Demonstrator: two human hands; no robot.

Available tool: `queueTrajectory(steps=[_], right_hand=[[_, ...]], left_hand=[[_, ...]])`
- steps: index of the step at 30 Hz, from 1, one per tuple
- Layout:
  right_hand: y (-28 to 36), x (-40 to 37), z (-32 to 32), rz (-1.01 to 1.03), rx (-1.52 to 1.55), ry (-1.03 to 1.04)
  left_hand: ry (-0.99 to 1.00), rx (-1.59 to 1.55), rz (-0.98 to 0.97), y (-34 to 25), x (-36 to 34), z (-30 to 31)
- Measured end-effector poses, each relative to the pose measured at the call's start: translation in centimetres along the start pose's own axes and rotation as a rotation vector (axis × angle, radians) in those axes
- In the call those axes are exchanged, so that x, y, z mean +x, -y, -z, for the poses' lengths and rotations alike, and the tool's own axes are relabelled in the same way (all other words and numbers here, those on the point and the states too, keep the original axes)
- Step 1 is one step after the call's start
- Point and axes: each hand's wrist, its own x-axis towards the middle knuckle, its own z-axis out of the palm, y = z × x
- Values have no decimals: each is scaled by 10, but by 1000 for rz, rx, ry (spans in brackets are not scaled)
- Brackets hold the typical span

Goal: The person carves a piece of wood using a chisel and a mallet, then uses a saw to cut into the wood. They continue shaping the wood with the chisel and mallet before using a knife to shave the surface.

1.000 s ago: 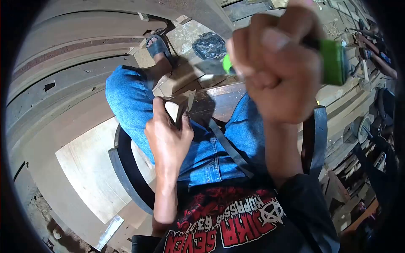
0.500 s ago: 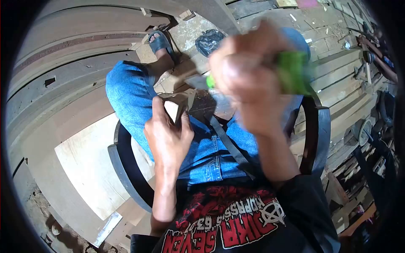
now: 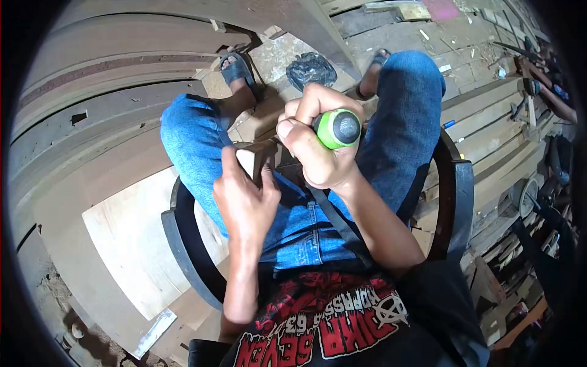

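My left hand (image 3: 244, 199) is closed around a wooden block (image 3: 247, 162) above my lap, its pale end face showing between thumb and fingers. To the right and slightly higher, my right hand (image 3: 318, 134) wraps round the green handle of a chisel (image 3: 344, 129). The black butt of that handle points up at me, and the blade is hidden below the fist. The knuckles of the right hand are close to the far end of the block.
I sit in a dark armchair (image 3: 452, 202), legs apart. A black plastic bag (image 3: 310, 70) lies on the floor between my feet. Wooden boards (image 3: 489, 147) spread to the right, with a blue pen-like item (image 3: 449, 124). Pale plywood (image 3: 137, 235) is at the left.
My right hand has come down and left with the chisel, turning its handle end toward me, closer to the block. The left hand has hardly moved.
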Motion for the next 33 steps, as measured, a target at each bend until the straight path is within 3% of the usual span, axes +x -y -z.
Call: queueTrajectory(steps=[3,8,10,12,13,20,26,27,29,33], right_hand=[[17,4,4,-131,209,-41],[68,41,21,14,377,143],[60,34,10,-118,286,61],[17,9,-6,-97,154,2],[14,4,-10,-110,162,10],[83,50,9,17,319,23],[22,4,-13,-167,114,-39],[22,8,-13,-117,87,16],[35,14,-9,-42,17,98],[92,41,-4,-152,-37,-52]], left_hand=[[13,10,-18,0,-3,2],[49,-13,14,-4,-7,6],[3,-75,-8,7,-7,-2],[-43,-44,-13,3,-4,-3],[33,-17,41,1,1,8],[50,-13,25,-4,-6,8],[17,-37,45,-1,-5,3],[16,-49,13,1,-2,4],[36,-67,-19,3,-5,4],[37,-118,-25,11,-6,-1]])
